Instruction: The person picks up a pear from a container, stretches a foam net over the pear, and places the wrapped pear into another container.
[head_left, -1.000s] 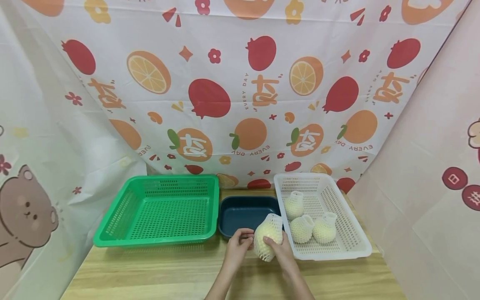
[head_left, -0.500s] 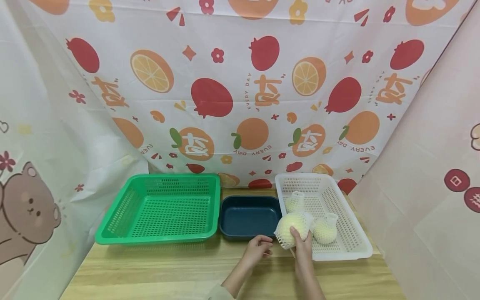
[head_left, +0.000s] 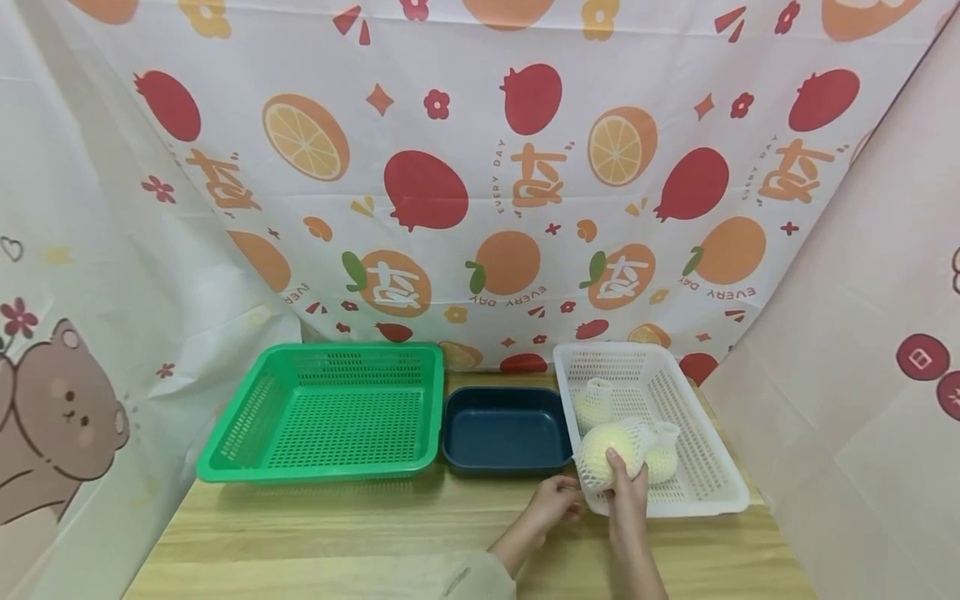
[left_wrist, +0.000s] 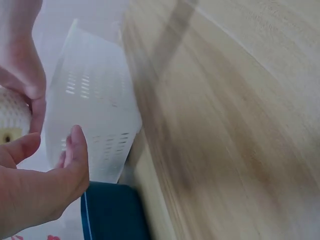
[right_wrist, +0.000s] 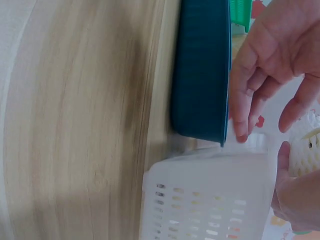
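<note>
In the head view my right hand (head_left: 628,496) grips a pale yellow round fruit (head_left: 609,452) in a white foam net, thumb across its near side. The fruit overlaps the front left part of the white basket (head_left: 705,504). A small dark spot marks it in the left wrist view. My left hand (head_left: 553,503) holds nothing, its fingers loosely bent just outside the basket's front left corner; the left wrist view shows this hand (left_wrist: 45,187) with thumb and fingers apart. Two more netted fruits, one at the back (head_left: 594,410) and one at the right (head_left: 663,460), lie in the basket.
A dark blue tray (head_left: 506,467) stands left of the white basket, with a green basket (head_left: 318,477) left of it. All three stand on a wooden table (head_left: 337,542) against a fruit-print cloth (head_left: 465,100).
My right hand has carried the netted fruit rightward from before the blue tray to over the white basket. My left hand has come off the fruit and followed to the right.
</note>
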